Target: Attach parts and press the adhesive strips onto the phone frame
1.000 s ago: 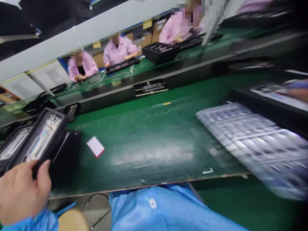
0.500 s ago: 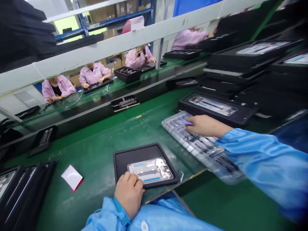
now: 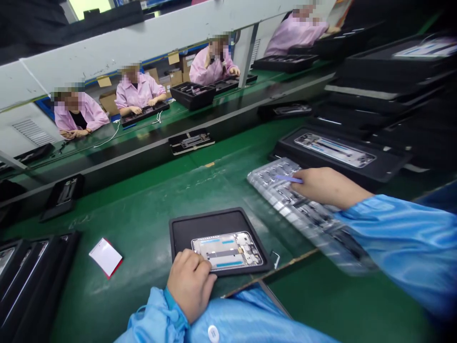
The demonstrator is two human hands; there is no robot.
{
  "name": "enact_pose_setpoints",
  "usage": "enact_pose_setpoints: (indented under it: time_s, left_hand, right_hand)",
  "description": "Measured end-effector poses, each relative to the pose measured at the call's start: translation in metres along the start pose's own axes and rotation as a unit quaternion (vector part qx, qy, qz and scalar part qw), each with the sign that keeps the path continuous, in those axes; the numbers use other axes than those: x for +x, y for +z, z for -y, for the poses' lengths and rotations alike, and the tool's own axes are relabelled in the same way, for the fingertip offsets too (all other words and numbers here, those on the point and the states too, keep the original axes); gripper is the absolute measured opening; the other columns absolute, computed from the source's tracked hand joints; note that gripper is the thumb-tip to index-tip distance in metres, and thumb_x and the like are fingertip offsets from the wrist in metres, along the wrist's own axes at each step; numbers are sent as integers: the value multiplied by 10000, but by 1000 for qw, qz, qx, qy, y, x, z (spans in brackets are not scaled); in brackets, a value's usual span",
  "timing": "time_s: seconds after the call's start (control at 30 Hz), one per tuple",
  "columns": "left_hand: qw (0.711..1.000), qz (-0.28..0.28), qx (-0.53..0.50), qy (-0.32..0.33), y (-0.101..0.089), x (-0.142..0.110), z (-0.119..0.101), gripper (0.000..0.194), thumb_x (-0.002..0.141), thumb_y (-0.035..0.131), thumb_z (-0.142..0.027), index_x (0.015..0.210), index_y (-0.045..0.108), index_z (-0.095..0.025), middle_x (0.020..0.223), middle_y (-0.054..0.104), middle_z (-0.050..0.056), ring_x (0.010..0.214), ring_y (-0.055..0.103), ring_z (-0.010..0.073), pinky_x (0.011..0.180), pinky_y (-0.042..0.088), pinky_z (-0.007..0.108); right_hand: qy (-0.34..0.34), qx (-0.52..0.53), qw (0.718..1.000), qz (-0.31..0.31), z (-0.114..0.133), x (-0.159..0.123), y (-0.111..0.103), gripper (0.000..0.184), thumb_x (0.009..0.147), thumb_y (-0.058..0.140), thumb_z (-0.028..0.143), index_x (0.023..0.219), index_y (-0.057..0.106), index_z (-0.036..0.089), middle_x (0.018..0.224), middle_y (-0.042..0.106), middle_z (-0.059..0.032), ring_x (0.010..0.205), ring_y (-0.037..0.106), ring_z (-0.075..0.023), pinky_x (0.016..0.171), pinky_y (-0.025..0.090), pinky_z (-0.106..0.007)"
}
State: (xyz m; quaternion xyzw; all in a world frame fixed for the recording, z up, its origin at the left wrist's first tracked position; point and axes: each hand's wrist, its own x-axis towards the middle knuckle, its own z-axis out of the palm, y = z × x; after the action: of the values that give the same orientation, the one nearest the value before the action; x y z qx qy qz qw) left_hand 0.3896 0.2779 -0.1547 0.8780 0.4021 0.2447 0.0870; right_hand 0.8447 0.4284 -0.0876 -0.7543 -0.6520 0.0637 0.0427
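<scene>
My left hand (image 3: 191, 283) is closed at the near-left corner of a shallow black tray (image 3: 189, 224), its fingers curled over the edge. In that tray lies a silver phone frame (image 3: 224, 255) with blue strips. On my right, my right hand (image 3: 330, 186) pinches a thin purple stick-like tool (image 3: 285, 179) above a clear plastic blister tray (image 3: 285, 207). Small dark parts sit in the blister tray's pockets, too blurred to name. My right forearm covers part of the blister tray, which juts past the bench edge.
A white and red card (image 3: 105, 257) lies left on the green bench (image 3: 143, 238). Black trays (image 3: 39, 276) stand at far left; more are stacked (image 3: 385, 119) at right. A bent metal piece (image 3: 275, 259) lies beside my tray. Across the line sit several co-workers in pink (image 3: 139, 93).
The camera view has tilted down and shifted slightly. My right hand stays over the blister tray with the purple tool. My left hand remains at the black tray.
</scene>
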Motion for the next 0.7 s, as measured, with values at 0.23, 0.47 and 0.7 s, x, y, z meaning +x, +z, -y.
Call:
enact_pose_setpoints:
  time_s: [0.23,0.47,0.7]
  left_hand:
    - [999,-46,-22,-7,-8,8,2,56,1032,657,-206,1028,712,-216,975,759,86,949,691,273,882,585,452]
    - [996,-73,-46,-25,-14,8,2,79,1034,637,-186,1016,708,-215,963,758,85,950,686,266,893,582,446]
    - [976,-99,-175,-87,-24,28,-6,50,976,685,-197,939,701,-228,926,747,54,906,700,224,838,567,367]
  right_hand:
    - [-41,-27,998,50,17,-2,1,229,927,708,322,753,714,173,769,720,-146,692,583,-192,751,371,-365]
    - [-32,-29,999,12,27,-13,10,290,939,678,281,673,631,178,720,684,-173,695,590,-208,746,332,-395]
    - [43,76,994,-67,21,-24,-11,309,1005,607,361,860,767,139,830,738,-175,756,620,-229,778,389,-388]
